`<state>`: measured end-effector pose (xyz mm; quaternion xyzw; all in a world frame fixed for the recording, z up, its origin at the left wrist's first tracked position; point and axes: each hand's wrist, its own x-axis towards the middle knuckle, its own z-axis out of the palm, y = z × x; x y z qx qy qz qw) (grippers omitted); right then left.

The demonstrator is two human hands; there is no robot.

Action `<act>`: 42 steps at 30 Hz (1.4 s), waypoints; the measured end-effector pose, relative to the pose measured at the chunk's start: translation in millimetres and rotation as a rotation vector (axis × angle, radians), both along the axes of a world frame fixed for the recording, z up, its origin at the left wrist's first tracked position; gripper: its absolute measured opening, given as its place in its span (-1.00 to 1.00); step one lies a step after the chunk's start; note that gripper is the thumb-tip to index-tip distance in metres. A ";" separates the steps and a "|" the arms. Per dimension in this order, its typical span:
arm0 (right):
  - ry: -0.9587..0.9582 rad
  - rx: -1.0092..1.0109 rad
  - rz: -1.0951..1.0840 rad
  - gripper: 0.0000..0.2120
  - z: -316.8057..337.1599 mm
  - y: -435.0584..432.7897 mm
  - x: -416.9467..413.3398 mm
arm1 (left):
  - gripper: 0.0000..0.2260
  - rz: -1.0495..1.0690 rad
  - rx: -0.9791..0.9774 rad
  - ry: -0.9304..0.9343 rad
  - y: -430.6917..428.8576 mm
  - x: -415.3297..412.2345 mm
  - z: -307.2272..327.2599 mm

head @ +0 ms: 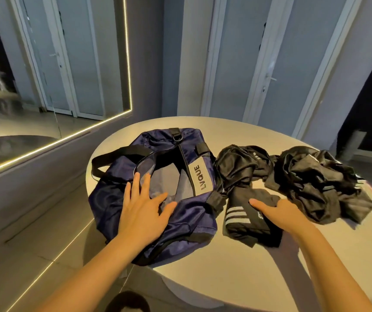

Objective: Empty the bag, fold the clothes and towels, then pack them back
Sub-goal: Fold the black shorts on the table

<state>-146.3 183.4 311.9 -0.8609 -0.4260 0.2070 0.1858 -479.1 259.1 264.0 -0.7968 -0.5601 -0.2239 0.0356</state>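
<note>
Table: a round pale table [236,266] carries everything.

Bag: a navy duffel bag [191,219] lies along the left edge of the table, its near end hanging a little over the rim. The top zip is undone and the mouth gapes, showing a grey lining. A grey label [199,177] reading LVQUE runs along the right lip of the opening. A black strap [113,157] loops out over the left edge.

Left hand: the left hand [144,210] lies flat on the bag's near left lip, fingers straight and spread, tips at the rim of the opening. It grasps nothing.

Right hand: the right hand [279,213] rests on the striped garment [245,230]. The thumb is laid across its top, and the fingers seem tucked under a fold of the cloth, so it looks like a pinching hold, though the fingers are hidden.

Striped garment: black with three white stripes, lying in a rough bundle just right of the bag, towards the near middle of the table.

Crumpled top: a shiny black crumpled top [236,167] lies behind the striped garment, touching the bag's right side.

Black heap: a second black heap [315,181] of cloth sits by the right edge, touching the crumpled top.

Room: a mirror [45,64] with a lit edge hangs at left, and pale doors [281,64] stand behind the table.
</note>
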 end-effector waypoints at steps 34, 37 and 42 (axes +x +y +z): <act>0.944 0.621 0.061 -0.67 83.4 -0.4 -65.9 | -0.39 -0.062 0.092 -0.054 -13.5 -20.1 -9.1; 0.861 0.515 0.149 -0.67 88.5 35.0 -95.0 | -0.52 -0.068 0.106 -0.077 -8.3 -24.3 4.6; 0.679 0.377 0.205 -0.51 76.5 92.4 -132.1 | -0.83 0.018 0.056 -0.235 10.1 -35.5 52.2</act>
